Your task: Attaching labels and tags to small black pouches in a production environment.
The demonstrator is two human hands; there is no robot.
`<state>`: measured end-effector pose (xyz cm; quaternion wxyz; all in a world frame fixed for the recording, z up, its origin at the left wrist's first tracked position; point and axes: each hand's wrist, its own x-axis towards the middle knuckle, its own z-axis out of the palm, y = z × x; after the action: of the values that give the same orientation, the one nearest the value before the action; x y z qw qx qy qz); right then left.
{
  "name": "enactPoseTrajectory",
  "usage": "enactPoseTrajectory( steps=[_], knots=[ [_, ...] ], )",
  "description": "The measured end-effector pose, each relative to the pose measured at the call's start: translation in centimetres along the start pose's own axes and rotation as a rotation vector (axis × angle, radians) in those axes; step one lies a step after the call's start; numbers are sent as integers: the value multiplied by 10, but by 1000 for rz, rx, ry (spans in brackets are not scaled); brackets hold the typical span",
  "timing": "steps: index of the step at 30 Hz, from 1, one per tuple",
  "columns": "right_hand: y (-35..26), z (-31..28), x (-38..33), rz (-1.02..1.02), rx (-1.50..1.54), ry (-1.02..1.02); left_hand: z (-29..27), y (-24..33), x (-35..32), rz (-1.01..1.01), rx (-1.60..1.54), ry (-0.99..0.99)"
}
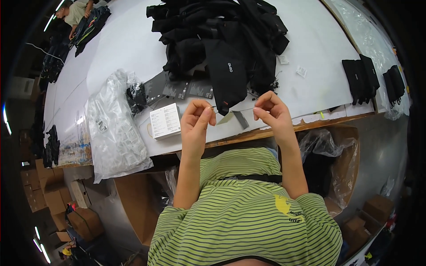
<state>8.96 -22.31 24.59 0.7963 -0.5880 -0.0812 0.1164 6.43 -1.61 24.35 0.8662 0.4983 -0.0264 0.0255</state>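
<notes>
Thin dark cord (pixel 234 107) stretched level between left hand (pixel 196 119) and right hand (pixel 271 111), each pinched shut on one end, raised above table (pixel 310 53) edge, below black garment pile (pixel 222 40).

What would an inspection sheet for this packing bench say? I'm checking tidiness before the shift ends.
Surface: white table, wooden front edge, mostly covered.
Job's things: thin string-like piece pinched between both hands; black garment hanging just behind it.
Clutter: pile of black garments, clear plastic bags, white box, dark cards, small white tags, folded black items.
Hands: left hand and right hand raised, fingertips pinched.
Cables: nothing seen.
Surroundings: cardboard boxes on the floor; another person at the far end.
</notes>
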Motion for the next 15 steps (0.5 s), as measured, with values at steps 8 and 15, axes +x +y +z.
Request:
enactPoseTrajectory(
  steps=[8,15],
  knots=[
    [2,10,-3,-60,85,-104,25,4,-9,3,383,19],
    [6,25,-8,-71,67,-42,31,1,-9,94,490,34]
  ],
)
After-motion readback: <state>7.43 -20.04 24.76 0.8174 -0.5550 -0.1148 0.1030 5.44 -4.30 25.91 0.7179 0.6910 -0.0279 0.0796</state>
